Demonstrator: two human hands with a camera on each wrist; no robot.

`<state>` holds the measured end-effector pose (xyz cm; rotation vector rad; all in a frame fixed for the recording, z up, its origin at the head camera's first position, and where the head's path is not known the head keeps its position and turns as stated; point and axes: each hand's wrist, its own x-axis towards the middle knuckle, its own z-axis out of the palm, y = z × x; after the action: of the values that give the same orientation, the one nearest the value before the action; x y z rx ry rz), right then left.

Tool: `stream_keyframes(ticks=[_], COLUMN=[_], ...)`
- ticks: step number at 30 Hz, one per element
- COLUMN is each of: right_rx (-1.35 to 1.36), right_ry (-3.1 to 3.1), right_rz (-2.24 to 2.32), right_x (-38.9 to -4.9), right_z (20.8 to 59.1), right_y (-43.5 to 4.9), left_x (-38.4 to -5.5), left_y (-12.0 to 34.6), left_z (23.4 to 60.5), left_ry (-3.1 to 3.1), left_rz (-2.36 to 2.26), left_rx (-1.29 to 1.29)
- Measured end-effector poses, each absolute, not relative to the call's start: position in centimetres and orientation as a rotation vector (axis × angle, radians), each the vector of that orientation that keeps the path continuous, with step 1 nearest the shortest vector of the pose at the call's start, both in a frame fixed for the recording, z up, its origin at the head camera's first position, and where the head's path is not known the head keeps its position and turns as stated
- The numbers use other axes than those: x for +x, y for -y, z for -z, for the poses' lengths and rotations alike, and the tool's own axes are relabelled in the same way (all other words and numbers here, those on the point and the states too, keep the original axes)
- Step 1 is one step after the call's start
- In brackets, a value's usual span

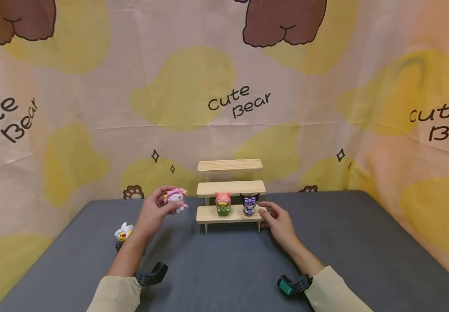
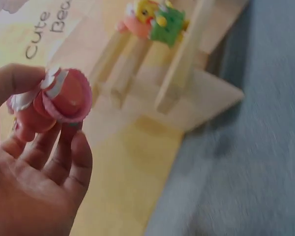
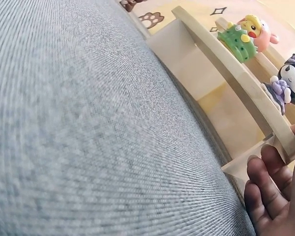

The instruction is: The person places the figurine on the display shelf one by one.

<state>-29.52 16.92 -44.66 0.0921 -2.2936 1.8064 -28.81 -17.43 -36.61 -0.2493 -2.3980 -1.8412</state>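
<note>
My left hand [image 1: 157,211] pinches a pink-hooded figurine [image 1: 175,199] between thumb and fingers, in the air left of a three-tier wooden display stand [image 1: 231,187]. The left wrist view shows this figurine's pink underside tipped toward the camera. My right hand [image 1: 280,223] grips the right end of the stand's lowest tier; in the right wrist view the fingers [image 3: 268,182] curl beneath the board. On that tier stand a pink-and-green figurine [image 1: 223,203] and, beside the right hand, a purple-and-black figurine [image 1: 249,205].
Another figurine [image 1: 123,232], white and yellow on top, stands at the left of the grey table [image 1: 216,268], partly hidden by the left forearm. A printed cloth [image 1: 185,86] hangs behind the table. Dark bands [image 1: 152,274] circle both wrists.
</note>
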Motion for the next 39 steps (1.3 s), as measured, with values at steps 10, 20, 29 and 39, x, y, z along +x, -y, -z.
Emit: stream_keyframes(ticks=[10, 20, 29, 39], right_rx=[0.096, 0.085, 0.079, 0.089], right_ry=[2.297, 2.285, 2.274, 2.282], right_rz=[-1.788, -1.789, -1.796, -1.794], right_x=[-29.4, -29.7, -29.7, -29.5], right_z=[44.6, 44.6, 44.6, 44.7], right_y=[-16.8, -16.9, -16.8, -16.8], left_x=[-29.0, -29.8, -30.1, -30.0], left_y=[15.7, 12.6, 9.3, 5.8], left_z=[34.6, 32.4, 30.9, 30.0], left_ry=[2.259, 2.162, 2.053, 1.896], left_rz=[2.060, 2.181, 2.193, 2.203], left_rx=[-0.202, -0.324, -0.376, -0.320])
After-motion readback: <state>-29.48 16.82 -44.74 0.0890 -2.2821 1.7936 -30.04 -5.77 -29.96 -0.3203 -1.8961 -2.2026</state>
